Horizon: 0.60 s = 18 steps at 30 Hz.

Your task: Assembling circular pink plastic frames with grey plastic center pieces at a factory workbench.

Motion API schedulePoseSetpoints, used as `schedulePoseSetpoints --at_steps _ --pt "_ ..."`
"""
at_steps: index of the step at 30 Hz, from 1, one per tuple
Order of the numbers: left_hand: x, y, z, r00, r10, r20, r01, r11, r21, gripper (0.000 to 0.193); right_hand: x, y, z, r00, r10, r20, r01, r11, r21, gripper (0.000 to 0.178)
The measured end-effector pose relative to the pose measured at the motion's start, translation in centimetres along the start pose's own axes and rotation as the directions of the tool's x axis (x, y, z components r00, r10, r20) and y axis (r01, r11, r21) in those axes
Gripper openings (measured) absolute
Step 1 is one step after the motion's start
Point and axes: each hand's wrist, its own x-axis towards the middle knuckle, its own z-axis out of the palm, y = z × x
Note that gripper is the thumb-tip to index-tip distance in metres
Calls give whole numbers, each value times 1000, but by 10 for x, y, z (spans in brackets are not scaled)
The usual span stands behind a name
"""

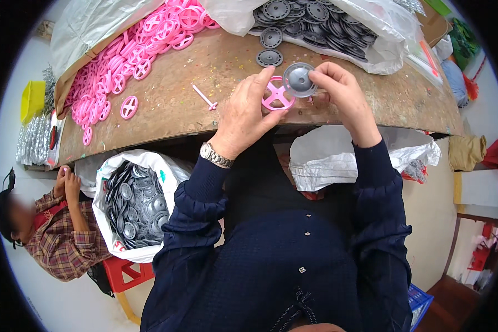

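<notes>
The worn brown tabletop (216, 105) carried a heap of pink wheels (133, 61) at the person's left and an open bag of grey discs (315, 22) ahead. Near its front edge, the left hand (243, 116) pinched a pink spoked wheel (275, 95) between thumb and fingertips, and the right hand (340, 91) pinched a grey disc (300, 79) at its rim. The disc lay just right of and above the wheel, overlapping its edge, both faces turned toward the camera. The wheel showed 4 spokes and a round rim; the disc looked flat with a raised centre. 1 pink axle pin (205, 97) lay loose left of the left hand.
</notes>
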Motion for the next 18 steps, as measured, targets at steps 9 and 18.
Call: schedulePoseSetpoints --at_steps 9,18 --pt "3 19 6 997 72 -22 -75 983 -167 78 -25 15 17 1000 -24 -20 27 986 162 17" --pt "-2 35 6 812 -397 428 543 245 -803 41 -31 26 19 976 -183 -120 201 967 154 11"
